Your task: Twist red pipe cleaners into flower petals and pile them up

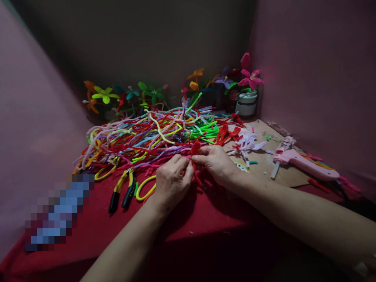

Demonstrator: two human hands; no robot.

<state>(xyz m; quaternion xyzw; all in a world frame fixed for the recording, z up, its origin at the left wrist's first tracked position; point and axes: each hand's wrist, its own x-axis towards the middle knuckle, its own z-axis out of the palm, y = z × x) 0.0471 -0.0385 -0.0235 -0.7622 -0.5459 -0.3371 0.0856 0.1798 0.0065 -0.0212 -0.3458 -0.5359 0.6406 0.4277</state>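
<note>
Two bare hands meet over a red cloth [205, 219], pinching a red pipe cleaner [195, 150] between them. The left hand [172, 182] is curled with thumb and fingertips closed on the lower part of the piece; the right hand [217, 162] grips it from the other side, thumb and forefinger pressed just under a small looped, petal-like top that stands up above the fingers. The lower end of the red strand trails down between the two hands, partly hidden by them.

Directly beyond the grip, almost touching the knuckles, sprawls a large tangled heap of pipe cleaners [152, 137] in pink, red, purple, yellow and green. To the left of the grip, near the left hand, lie pliers [122, 192] with yellow and black handles, and a bent yellow pipe cleaner [143, 188] curves just beside the left wrist. To the right of the grip, past the right hand, a few finished red loops [227, 133] and a pale lilac bundle [246, 143] rest on a sheet of brown board [282, 172], where a pink glue gun [302, 162] lies well apart from the hands. Farther back behind the heap stand finished pipe-cleaner flowers [249, 78] in several colours, some beside a white container [246, 103] in the corner
</note>
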